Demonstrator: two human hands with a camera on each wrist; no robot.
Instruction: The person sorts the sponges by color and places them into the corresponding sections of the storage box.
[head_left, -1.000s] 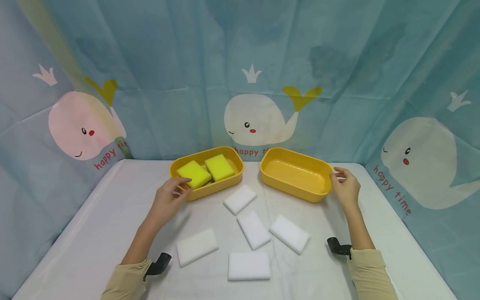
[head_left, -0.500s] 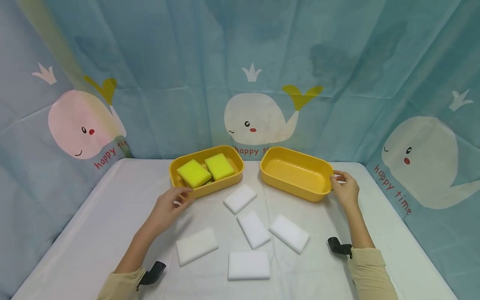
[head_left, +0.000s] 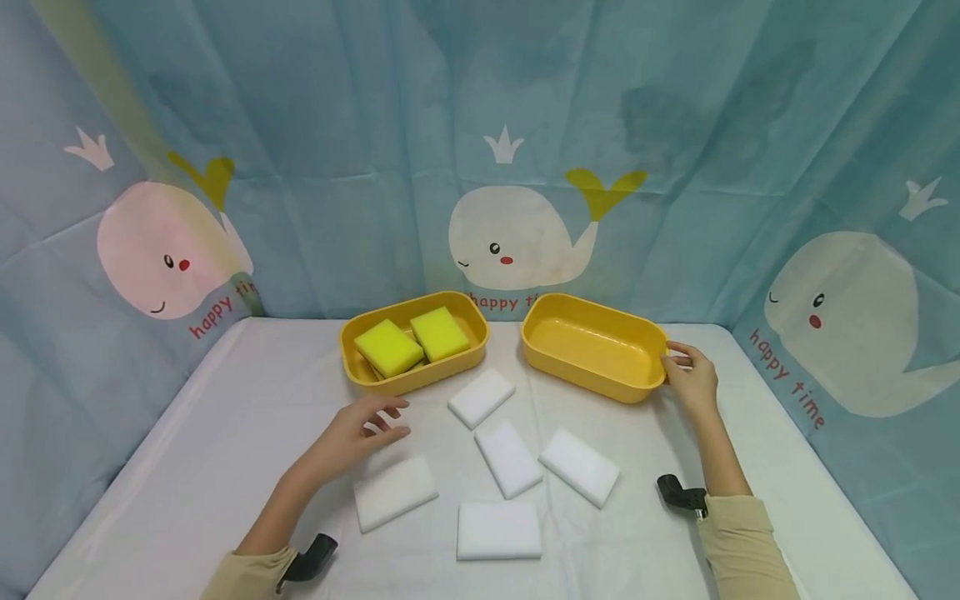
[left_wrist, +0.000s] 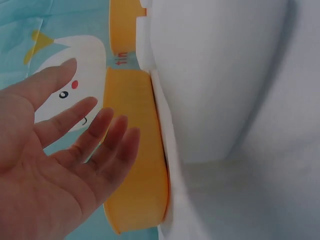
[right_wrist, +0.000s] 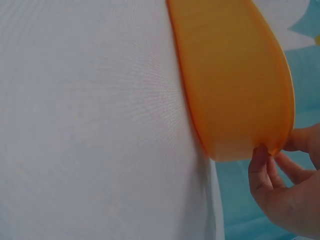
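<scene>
My left hand (head_left: 356,435) hovers with its fingers apart and nothing between them, just behind the leftmost white sponge (head_left: 396,493). In the left wrist view, the palm and spread fingers of that hand (left_wrist: 75,150) overlap the outer wall of a yellow tub (left_wrist: 135,190). Two bright yellow sponges (head_left: 388,347) lie in the left yellow tub (head_left: 442,374). My right hand (head_left: 692,382) is at the right end of the second yellow tub (head_left: 585,377), pinching its rim. The right wrist view shows the thumb against the outer wall of this tub (right_wrist: 230,85).
Several white sponges lie spread between the tubs and the front: one near the left tub (head_left: 481,398), others in the middle (head_left: 507,459), to the right (head_left: 579,467) and nearest the front (head_left: 498,531). A blue whale-print curtain (head_left: 337,225) rises behind the white table (head_left: 225,417).
My left hand has drawn back from the left tub, moving toward the front and slightly right, and its fingers have spread. The right hand stays at the tub's end; the sponges have not moved.
</scene>
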